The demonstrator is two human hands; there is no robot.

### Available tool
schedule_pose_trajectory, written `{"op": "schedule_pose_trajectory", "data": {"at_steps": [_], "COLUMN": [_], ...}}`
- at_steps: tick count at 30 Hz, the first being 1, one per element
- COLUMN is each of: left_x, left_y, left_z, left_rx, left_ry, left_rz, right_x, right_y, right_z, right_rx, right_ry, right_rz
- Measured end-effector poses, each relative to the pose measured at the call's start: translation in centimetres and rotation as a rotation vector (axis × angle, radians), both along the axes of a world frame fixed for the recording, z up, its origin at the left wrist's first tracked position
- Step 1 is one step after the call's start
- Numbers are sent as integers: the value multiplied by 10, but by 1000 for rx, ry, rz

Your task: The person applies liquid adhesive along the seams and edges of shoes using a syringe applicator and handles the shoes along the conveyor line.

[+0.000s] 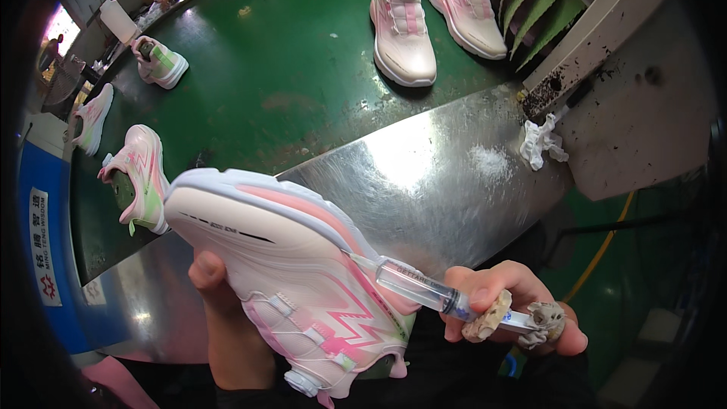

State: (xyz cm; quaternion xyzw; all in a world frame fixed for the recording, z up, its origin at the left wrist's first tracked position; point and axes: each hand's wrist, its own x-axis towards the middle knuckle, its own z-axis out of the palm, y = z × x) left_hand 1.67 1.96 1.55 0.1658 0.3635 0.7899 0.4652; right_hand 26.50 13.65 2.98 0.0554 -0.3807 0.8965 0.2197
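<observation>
In my left hand (214, 285) is a pink and white sneaker (295, 257), tilted on its side with the toe toward the upper left. The thumb shows at its near edge, and the other fingers are hidden behind the shoe. My right hand (522, 282) is closed round a clear syringe (413, 285). The syringe's thin tip touches, or nearly touches, the seam between the upper and the pale lavender sole (291, 201). Lumpy, dirty-beige wrapping covers the syringe's finger flange and plunger end. A dial with laces sits on the shoe's near side.
A green conveyor belt (265, 83) carries several similar sneakers, including one at the far right (405, 30) and one at left (140, 174). A metal ledge (348, 174) edges it. Green strip flaps (541, 11) hang at a machine opening. Crumpled white material (541, 142) lies on the right.
</observation>
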Motion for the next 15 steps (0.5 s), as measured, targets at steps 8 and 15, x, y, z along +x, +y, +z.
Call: {"op": "schedule_pose_trajectory", "data": {"at_steps": [8, 15], "left_x": [-25, -30], "left_y": [-25, -13], "left_z": [-10, -19], "left_rx": [53, 36], "left_ry": [103, 131], "left_rz": [105, 91], "right_x": [1, 13], "right_y": [-3, -6], "right_z": [-17, -14], "right_rx": [55, 155], "right_ry": [-31, -144], "right_rz": [6, -49]}}
